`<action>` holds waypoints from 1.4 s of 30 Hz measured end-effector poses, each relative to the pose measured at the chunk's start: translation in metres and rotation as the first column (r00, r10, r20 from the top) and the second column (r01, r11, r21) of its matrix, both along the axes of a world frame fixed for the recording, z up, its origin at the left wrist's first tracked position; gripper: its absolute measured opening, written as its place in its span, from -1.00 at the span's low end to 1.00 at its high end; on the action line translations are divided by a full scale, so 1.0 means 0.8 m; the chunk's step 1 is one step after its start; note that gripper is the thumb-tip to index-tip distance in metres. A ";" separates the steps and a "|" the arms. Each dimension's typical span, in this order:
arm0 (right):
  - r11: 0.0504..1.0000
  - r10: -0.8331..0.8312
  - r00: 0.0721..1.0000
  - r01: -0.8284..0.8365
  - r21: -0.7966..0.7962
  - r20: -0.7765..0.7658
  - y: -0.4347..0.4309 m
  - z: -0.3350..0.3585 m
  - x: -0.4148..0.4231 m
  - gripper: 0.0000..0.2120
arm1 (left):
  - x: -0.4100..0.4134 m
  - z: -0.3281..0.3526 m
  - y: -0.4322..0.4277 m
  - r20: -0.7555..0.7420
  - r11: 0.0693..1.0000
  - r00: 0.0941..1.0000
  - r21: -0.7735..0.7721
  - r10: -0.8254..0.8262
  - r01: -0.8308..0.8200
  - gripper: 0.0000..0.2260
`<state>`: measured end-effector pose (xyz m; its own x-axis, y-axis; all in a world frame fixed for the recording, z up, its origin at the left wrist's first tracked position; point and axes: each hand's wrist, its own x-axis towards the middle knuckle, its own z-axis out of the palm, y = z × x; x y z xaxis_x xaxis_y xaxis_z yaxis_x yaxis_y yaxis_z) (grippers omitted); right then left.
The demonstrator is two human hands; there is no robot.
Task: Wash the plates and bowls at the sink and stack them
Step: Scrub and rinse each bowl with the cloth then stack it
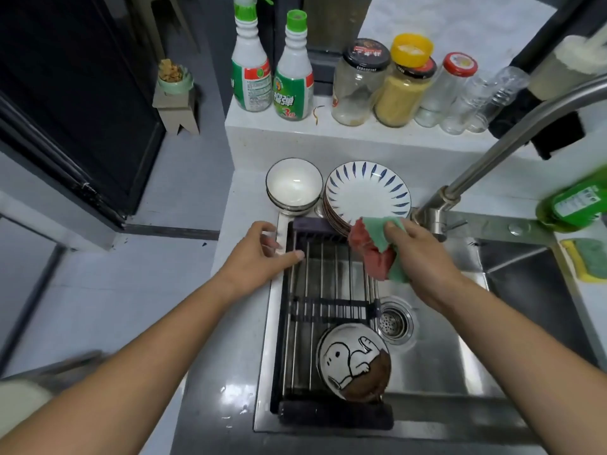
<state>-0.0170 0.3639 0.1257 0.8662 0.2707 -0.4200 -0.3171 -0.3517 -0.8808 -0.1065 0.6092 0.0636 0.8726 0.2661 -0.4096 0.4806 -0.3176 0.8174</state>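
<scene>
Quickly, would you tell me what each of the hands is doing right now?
Left hand: open, resting on the sink rim.
Right hand: gripping the red-green cloth.

A single wide-angle camera, worn on the head, looks forward and steeply down over the sink (460, 372), which fills the lower centre and right of the frame. It sits close: both forearms enter from the bottom corners, and the left hand (259, 254) and right hand (423, 257) reach mid-frame. The ledge (328, 136) crosses the top and the floor (184, 178) shows at upper left.
</scene>
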 end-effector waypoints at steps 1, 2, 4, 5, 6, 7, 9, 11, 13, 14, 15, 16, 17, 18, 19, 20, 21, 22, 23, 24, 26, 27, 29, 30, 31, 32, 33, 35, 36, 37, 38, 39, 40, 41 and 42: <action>0.999 0.030 0.999 -0.031 -0.009 -0.022 -0.014 0.002 -0.014 -0.75 | -0.014 0.001 -0.015 -0.026 0.999 1.000 -0.044 -0.016 0.015 -0.50; 0.999 0.041 0.998 -0.042 -0.024 -0.048 -0.028 0.001 -0.029 -0.76 | -0.031 0.000 -0.033 -0.059 0.996 0.997 -0.087 -0.040 0.035 -0.55; 0.992 0.076 0.995 -0.082 -0.092 -0.060 -0.058 -0.012 -0.054 -0.80 | -0.063 -0.004 -0.066 -0.124 0.985 0.989 -0.163 -0.083 0.062 -0.52; 0.987 0.095 0.994 -0.102 -0.128 -0.059 -0.072 -0.021 -0.067 -0.79 | -0.078 -0.007 -0.083 -0.161 0.979 0.982 -0.191 -0.098 0.066 -0.49; 0.984 0.102 0.993 -0.111 -0.140 -0.066 -0.080 -0.031 -0.077 -0.79 | -0.090 -0.011 -0.097 -0.194 0.974 0.974 -0.215 -0.114 0.071 -0.50; 0.984 0.097 0.992 -0.109 -0.141 -0.086 -0.088 -0.041 -0.087 -0.78 | -0.102 -0.011 -0.112 -0.225 0.971 0.966 -0.228 -0.128 0.076 -0.56; 0.990 0.076 0.990 -0.090 -0.112 -0.122 -0.097 -0.056 -0.104 -0.77 | -0.123 -0.012 -0.137 -0.242 0.966 0.958 -0.242 -0.154 0.094 -0.69; 0.995 0.063 0.987 -0.073 -0.063 -0.150 -0.101 -0.063 -0.115 -0.77 | -0.136 -0.011 -0.155 -0.202 0.956 0.960 -0.258 -0.197 0.142 -0.56; 0.997 0.062 0.986 -0.069 -0.047 -0.153 -0.098 -0.068 -0.120 -0.78 | -0.145 -0.018 -0.155 -0.151 0.941 0.953 -0.255 -0.265 0.221 -0.25; 0.996 0.061 0.987 -0.069 -0.051 -0.146 -0.098 -0.069 -0.122 -0.77 | -0.148 -0.022 -0.154 -0.140 0.935 0.947 -0.254 -0.290 0.248 -0.14; 0.996 0.063 0.988 -0.071 -0.048 -0.140 -0.103 -0.069 -0.123 -0.76 | -0.150 -0.026 -0.158 -0.130 0.932 0.945 -0.251 -0.301 0.262 -0.06; 0.996 0.067 0.989 -0.075 -0.057 -0.133 -0.105 -0.068 -0.124 -0.75 | -0.153 -0.033 -0.159 -0.123 0.933 0.945 -0.241 -0.302 0.267 0.00; 0.994 0.076 0.989 -0.084 -0.063 -0.128 -0.107 -0.069 -0.126 -0.74 | -0.157 -0.037 -0.161 -0.121 0.940 0.947 -0.215 -0.296 0.266 0.04; 0.993 0.086 0.989 -0.094 -0.066 -0.123 -0.108 -0.070 -0.127 -0.74 | -0.158 -0.041 -0.163 -0.119 0.945 0.949 -0.189 -0.291 0.266 0.06; 0.993 0.092 0.988 -0.099 -0.057 -0.122 -0.108 -0.070 -0.128 -0.73 | -0.159 -0.045 -0.164 -0.113 0.951 0.954 -0.168 -0.278 0.258 0.07; 0.994 0.092 0.988 -0.099 -0.053 -0.125 -0.108 -0.068 -0.130 -0.72 | -0.160 -0.047 -0.166 -0.106 0.958 0.961 -0.162 -0.257 0.238 0.06; 0.995 0.082 0.988 -0.089 -0.049 -0.133 -0.108 -0.069 -0.131 -0.71 | -0.160 -0.048 -0.169 -0.096 0.964 0.969 -0.163 -0.228 0.211 0.03; 0.996 0.071 0.988 -0.078 -0.049 -0.138 -0.108 -0.068 -0.132 -0.70 | -0.161 -0.049 -0.173 -0.076 0.968 0.977 -0.168 -0.199 0.184 -0.02; 0.996 0.058 0.988 -0.066 -0.051 -0.141 -0.108 -0.069 -0.132 -0.69 | -0.161 -0.051 -0.175 -0.060 0.971 0.982 -0.174 -0.179 0.166 -0.04; 0.996 0.056 0.988 -0.065 -0.058 -0.147 -0.108 -0.069 -0.133 -0.69 | -0.162 -0.053 -0.177 -0.051 0.971 0.985 -0.183 -0.167 0.155 -0.03; 0.995 0.062 0.986 -0.073 -0.064 -0.155 -0.107 -0.069 -0.134 -0.71 | -0.162 -0.055 -0.181 -0.054 0.968 0.985 -0.201 -0.163 0.149 0.04; 0.996 0.060 0.986 -0.071 -0.063 -0.156 -0.107 -0.069 -0.134 -0.72 | -0.162 -0.057 -0.183 -0.054 0.968 0.986 -0.206 -0.159 0.145 0.07; 0.997 0.051 0.986 -0.059 -0.049 -0.158 -0.106 -0.070 -0.134 -0.73 | -0.162 -0.057 -0.186 -0.036 0.968 0.989 -0.216 -0.141 0.130 0.05; 0.998 0.048 0.986 -0.055 -0.041 -0.159 -0.106 -0.069 -0.135 -0.73 | -0.161 -0.057 -0.187 -0.019 0.969 0.991 -0.214 -0.130 0.123 0.02; 0.998 0.049 0.986 -0.056 -0.036 -0.158 -0.106 -0.070 -0.135 -0.73 | -0.161 -0.058 -0.187 -0.003 0.970 0.993 -0.212 -0.120 0.117 0.00; 0.998 0.056 0.986 -0.062 -0.032 -0.155 -0.106 -0.071 -0.136 -0.72 | -0.162 -0.059 -0.188 0.006 0.971 0.994 -0.215 -0.111 0.110 -0.02; 0.998 0.059 0.986 -0.064 -0.026 -0.153 -0.105 -0.072 -0.136 -0.71 | -0.162 -0.060 -0.188 0.016 0.971 0.995 -0.215 -0.102 0.103 -0.03; 0.998 0.058 0.986 -0.063 -0.025 -0.155 -0.103 -0.072 -0.138 -0.69 | -0.162 -0.064 -0.187 0.028 0.976 0.995 -0.196 -0.094 0.098 -0.01; 0.998 0.058 0.986 -0.062 -0.025 -0.155 -0.103 -0.072 -0.138 -0.68 | -0.161 -0.066 -0.186 0.038 0.978 0.994 -0.181 -0.101 0.107 0.01; 0.998 0.059 0.986 -0.064 -0.026 -0.154 -0.101 -0.071 -0.139 -0.68 | -0.161 -0.068 -0.185 0.052 0.980 0.992 -0.161 -0.112 0.119 0.02; 0.997 0.064 0.986 -0.069 -0.028 -0.152 -0.100 -0.071 -0.139 -0.67 | -0.160 -0.069 -0.184 0.063 0.981 0.991 -0.146 -0.121 0.129 0.03; 0.997 0.070 0.986 -0.075 -0.032 -0.149 -0.099 -0.070 -0.139 -0.67 | -0.160 -0.071 -0.183 0.066 0.981 0.990 -0.137 -0.126 0.134 0.05; 0.996 0.074 0.986 -0.080 -0.033 -0.147 -0.099 -0.069 -0.139 -0.67 | -0.160 -0.071 -0.183 0.069 0.982 0.989 -0.134 -0.127 0.135 0.07; 0.996 0.078 0.987 -0.083 -0.031 -0.143 -0.098 -0.068 -0.138 -0.68 | -0.160 -0.072 -0.182 0.067 0.982 0.990 -0.135 -0.126 0.134 0.09; 0.996 0.082 0.987 -0.087 -0.028 -0.140 -0.097 -0.068 -0.138 -0.70 | -0.159 -0.071 -0.182 0.069 0.981 0.990 -0.139 -0.124 0.133 0.09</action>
